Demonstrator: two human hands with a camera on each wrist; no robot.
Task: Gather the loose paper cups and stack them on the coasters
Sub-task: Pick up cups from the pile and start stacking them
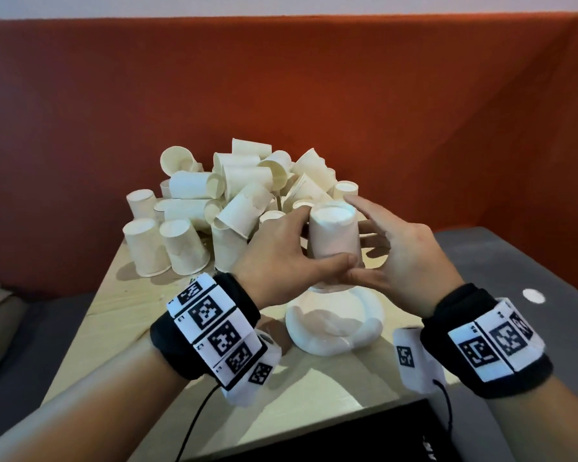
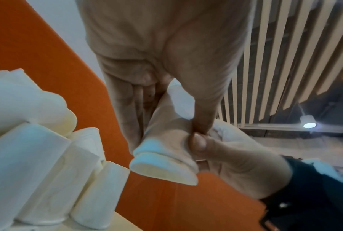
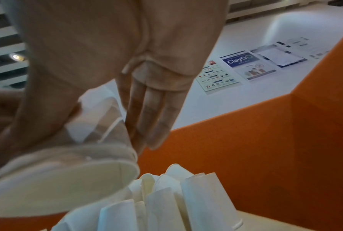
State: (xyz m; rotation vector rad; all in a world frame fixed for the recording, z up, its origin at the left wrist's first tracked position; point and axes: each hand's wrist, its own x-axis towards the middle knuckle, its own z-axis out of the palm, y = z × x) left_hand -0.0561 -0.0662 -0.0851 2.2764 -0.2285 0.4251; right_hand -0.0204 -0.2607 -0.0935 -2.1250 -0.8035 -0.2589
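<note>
Nearest, both wrists wear black bands with white coded tags, above the pale wooden desk (image 1: 121,305). Just beyond them a white coaster (image 1: 334,325) lies on the desk, a rounded piece with raised curved edges. Directly above it, both hands hold one inverted paper cup (image 1: 334,233) — base up, rim down, clear of the coaster. The left hand (image 1: 274,258) has its grip closed on the cup: thumb across the near side low down, fingers round the far left side. The right hand (image 1: 411,258) meets it from the right — its thumb presses the lower wall beside the left thumb, while its fingers lie nearly straight along the far side. Beyond the hands, a loose heap of paper cups (image 1: 234,195) covers the far end of the desk, some standing upside down, others tipped. Behind runs an orange partition (image 1: 281,88).
</note>
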